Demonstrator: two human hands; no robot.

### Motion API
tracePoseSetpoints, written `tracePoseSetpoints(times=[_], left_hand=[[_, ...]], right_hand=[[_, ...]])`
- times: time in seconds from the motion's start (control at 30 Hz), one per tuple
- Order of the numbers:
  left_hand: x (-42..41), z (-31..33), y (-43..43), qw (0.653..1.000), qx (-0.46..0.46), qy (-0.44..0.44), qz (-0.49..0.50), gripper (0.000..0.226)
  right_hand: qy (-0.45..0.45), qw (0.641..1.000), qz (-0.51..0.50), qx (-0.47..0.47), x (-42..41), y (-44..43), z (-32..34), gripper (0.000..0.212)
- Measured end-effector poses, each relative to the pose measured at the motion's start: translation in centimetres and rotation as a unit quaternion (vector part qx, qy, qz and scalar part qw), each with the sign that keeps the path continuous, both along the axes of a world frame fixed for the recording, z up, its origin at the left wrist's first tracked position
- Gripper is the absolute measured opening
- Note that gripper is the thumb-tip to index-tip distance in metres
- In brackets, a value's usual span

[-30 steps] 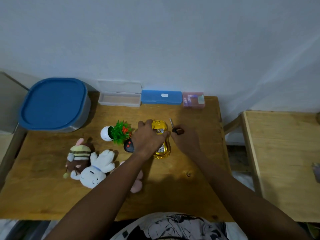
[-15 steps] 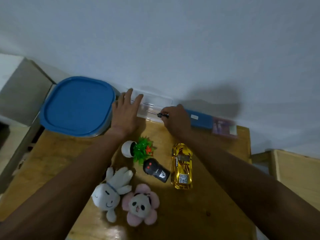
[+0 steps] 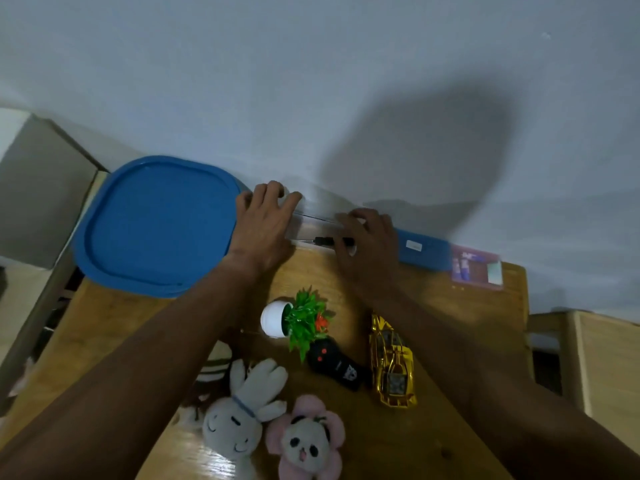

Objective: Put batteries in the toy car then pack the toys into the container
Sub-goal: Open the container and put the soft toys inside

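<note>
Right hand (image 3: pixel 367 244) gripping screwdriver (image 3: pixel 327 241), toy car (image 3: pixel 391 362) well apart

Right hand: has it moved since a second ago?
Yes. The right hand, gripping the screwdriver, went from beside the toy car back to the clear box by the wall.

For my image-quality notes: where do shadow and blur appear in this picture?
Head view: a large dark shadow lies on the grey wall; the flat blue plastic case and the pink packet are motion-blurred; the shiny gold toy car is sharper; light is dim.
</note>
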State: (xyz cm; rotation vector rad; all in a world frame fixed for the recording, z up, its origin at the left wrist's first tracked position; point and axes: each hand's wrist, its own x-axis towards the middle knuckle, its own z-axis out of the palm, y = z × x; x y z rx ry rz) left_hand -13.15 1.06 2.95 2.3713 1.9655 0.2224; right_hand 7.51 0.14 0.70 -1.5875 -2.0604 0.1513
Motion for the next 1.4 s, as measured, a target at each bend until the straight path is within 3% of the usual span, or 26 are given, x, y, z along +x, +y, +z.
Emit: tracePoseSetpoints(times=[0.07, 0.2, 0.43, 0.5, 0.77, 1.03, 1.27, 1.33, 1.4], left_hand=[[0.1, 0.2, -0.4, 1.0, 0.0, 0.0, 0.0, 0.073], [0.3, 0.1, -1.8, 0.999, -0.034, 0.005, 0.002, 0.057], [0.7, 0.8, -1.9, 0.996, -0.074, 0.032, -0.028, 0.023], [0.6, 0.7, -1.4, 0.996, -0.072, 0.033, -0.029, 0.02], [0.3, -0.1, 0.0, 0.997, -0.074, -0.006, -0.021, 0.018], [0.2, 0.0, 0.4, 0.996, -0.081, -0.019, -0.015, 0.013], [-1.2, 3.3, -2.1, 0.997, -0.058, -0.053, -0.027, 0.034], [-2.2, 4.3, -3.5, 0.997, -0.026, -0.069, 0.007, 0.027], [-3.5, 5.4, -5.3, 0.995, 0.008, -0.088, 0.038, 0.014]], right_hand=[[-0.047, 0.998, -0.009, -0.05, 0.4, -0.4, 0.6, 0.045], [-0.122, 0.982, 0.038, -0.142, 1.1, -0.9, 0.4, 0.038], [-0.189, 0.972, 0.022, -0.138, 0.9, -1.0, 0.2, 0.038], [-0.184, 0.973, 0.012, -0.139, 0.6, -0.7, 0.1, 0.044], [-0.166, 0.978, -0.021, -0.12, 0.2, 0.3, -0.9, 0.022], [-0.188, 0.969, -0.033, -0.159, -0.4, 0.6, -0.4, 0.027], [-0.12, 0.95, -0.022, -0.287, -1.5, -1.1, 2.5, 0.053], [-0.054, 0.946, -0.015, -0.319, -1.8, -1.6, 3.6, 0.057], [0.016, 0.961, -0.02, -0.275, -2.9, -2.5, 4.8, 0.047]])
